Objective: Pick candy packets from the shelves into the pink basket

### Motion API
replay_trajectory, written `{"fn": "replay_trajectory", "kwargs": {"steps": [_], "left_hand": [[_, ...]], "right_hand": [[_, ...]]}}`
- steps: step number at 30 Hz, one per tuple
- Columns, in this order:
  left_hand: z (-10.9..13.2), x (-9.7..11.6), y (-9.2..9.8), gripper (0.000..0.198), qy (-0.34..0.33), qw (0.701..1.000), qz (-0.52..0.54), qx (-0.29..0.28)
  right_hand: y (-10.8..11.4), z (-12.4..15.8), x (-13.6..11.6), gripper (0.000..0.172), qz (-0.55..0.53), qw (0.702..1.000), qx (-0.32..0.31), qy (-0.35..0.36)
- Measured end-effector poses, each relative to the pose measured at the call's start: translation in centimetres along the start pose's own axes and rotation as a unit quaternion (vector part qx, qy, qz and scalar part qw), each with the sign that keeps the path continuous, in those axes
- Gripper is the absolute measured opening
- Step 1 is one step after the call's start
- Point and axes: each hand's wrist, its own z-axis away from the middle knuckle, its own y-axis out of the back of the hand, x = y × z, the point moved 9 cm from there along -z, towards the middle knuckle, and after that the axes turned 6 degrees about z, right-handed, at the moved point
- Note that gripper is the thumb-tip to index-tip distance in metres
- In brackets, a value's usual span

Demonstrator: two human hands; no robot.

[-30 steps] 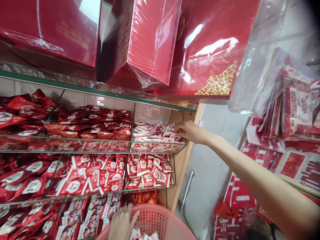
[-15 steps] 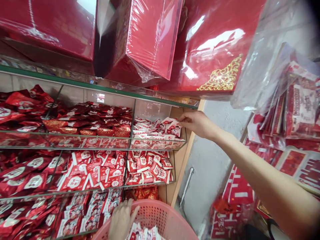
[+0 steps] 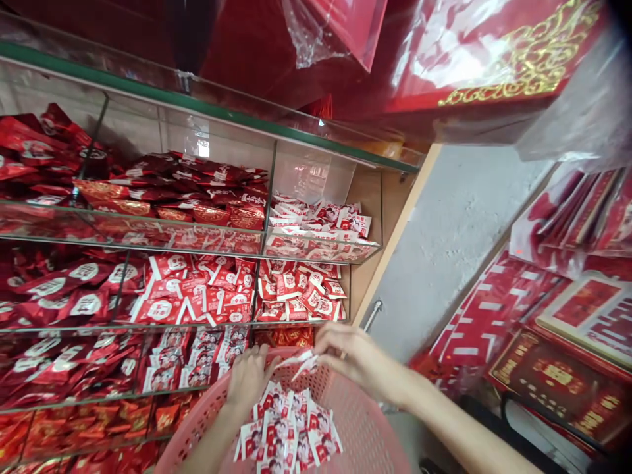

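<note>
A pink perforated plastic basket [image 3: 363, 418] is low in front of me, with several small red-and-white printed packets [image 3: 286, 431] lying at its bottom. My left hand [image 3: 247, 378] is closed over the basket's far rim, its fingers lying on the edge. Above the right part of the opening, my right hand [image 3: 353, 359] pinches small white-and-red packets [image 3: 300, 361] between thumb and fingers. How many it holds I cannot make out. Similar packets [image 3: 320, 220] fill the right-end compartment of a glass shelf.
Glass shelves [image 3: 197, 243] with dividers hold heaps of red packets [image 3: 197, 286] ahead and to the left. Large plastic-wrapped red boxes [image 3: 474, 59] overhang from the top shelf. On the right are a grey wall [image 3: 429, 243] and hanging red paper goods [image 3: 474, 329].
My right hand has come down from the upper right compartment to above the basket, carrying packets. My left hand stays on the rim. The view has tilted downward.
</note>
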Motion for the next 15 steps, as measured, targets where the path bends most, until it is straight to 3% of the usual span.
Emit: {"fn": "replay_trajectory", "kwargs": {"steps": [4,7,11,15], "left_hand": [[0.0,0.1,0.1,0.05,-0.023,0.999,-0.015,0.03],[0.0,0.1,0.0,0.05,-0.025,0.999,-0.02,0.036],[0.1,0.2,0.1,0.05,-0.023,0.999,-0.027,0.032],[0.1,0.0,-0.1,0.048,-0.019,0.999,-0.031,0.033]], "right_hand": [[-8.0,1.5,5.8,0.007,-0.005,0.993,-0.081,-0.08],[-12.3,2.3,9.4,0.01,-0.006,0.982,-0.131,-0.133],[-16.0,2.4,12.9,0.014,-0.032,0.956,-0.194,-0.219],[-17.2,1.2,13.6,0.016,-0.017,0.948,-0.222,-0.229]]}}
